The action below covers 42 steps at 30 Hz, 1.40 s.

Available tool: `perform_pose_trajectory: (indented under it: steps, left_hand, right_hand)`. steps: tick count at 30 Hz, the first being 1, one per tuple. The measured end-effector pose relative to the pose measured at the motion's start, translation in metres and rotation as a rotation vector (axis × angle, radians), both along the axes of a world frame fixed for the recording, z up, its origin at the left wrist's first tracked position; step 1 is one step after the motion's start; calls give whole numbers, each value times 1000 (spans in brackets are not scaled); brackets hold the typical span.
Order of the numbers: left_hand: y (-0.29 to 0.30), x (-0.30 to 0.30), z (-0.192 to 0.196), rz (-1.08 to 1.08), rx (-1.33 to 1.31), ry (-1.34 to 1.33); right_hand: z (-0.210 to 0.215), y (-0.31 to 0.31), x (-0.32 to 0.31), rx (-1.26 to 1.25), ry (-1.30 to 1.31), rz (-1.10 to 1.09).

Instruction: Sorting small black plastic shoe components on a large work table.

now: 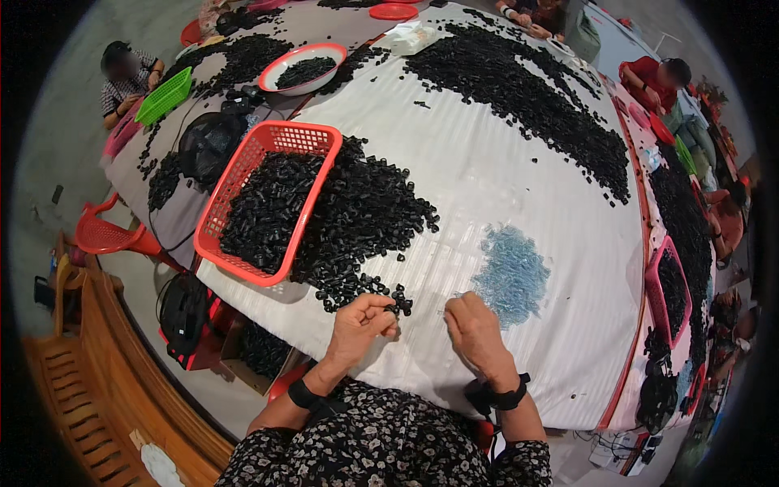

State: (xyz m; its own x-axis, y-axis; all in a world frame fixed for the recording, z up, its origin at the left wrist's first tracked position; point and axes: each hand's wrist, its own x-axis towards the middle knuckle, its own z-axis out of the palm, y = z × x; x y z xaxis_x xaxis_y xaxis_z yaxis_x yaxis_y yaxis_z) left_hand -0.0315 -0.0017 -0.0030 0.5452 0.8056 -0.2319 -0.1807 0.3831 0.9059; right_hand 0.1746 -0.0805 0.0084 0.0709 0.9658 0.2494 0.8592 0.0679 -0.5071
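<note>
My left hand [361, 326] is closed in a pinch at the near edge of a pile of small black plastic parts [369, 207]. Small black parts [401, 302] show at its fingertips, some apparently between them. To its right, my right hand [477, 334] is also closed, thumb against fingers, knuckles up. Whatever it pinches is too small or hidden to name. Just beyond that hand spreads a patch of tiny clear-blue pieces [511, 272]. A red plastic basket [323, 174], full of the same black parts, stands left of the pile.
A long heap of black parts [519, 89] covers the far table. A white bowl with a red rim [333, 79] and a green basket [165, 96] stand at the far left. A pink basket [652, 284] lies to the right. Other people sit around; a wooden bench [122, 373] is at left.
</note>
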Motion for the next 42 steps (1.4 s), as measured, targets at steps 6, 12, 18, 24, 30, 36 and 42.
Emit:
perform_pose_trajectory:
  steps: [6,12,18,24,30,36,42]
  left_hand:
    - [24,-27,28,202,260,183]
    - [69,-60,34,568,617,362]
    - [107,-90,41,776,916,753]
    - [120,-102,20,713,855,940]
    - [115,-90,26,949,1103,821]
    - [56,-54,34,336,1415,864]
    - [33,-46,20,-51,1135,1149]
  right_hand:
    - [-8,5,-15,13,-167,106]
    - [-7,7,-20,51,-3,46]
    - [-14,12,-24,134,131,38]
    - [-29,13,-29,194,236,92]
    - [-30,12,-26,136,333,56]
    - [-31,13,-22,137,370,55]
    - [-29,13,-21,136,373,52]
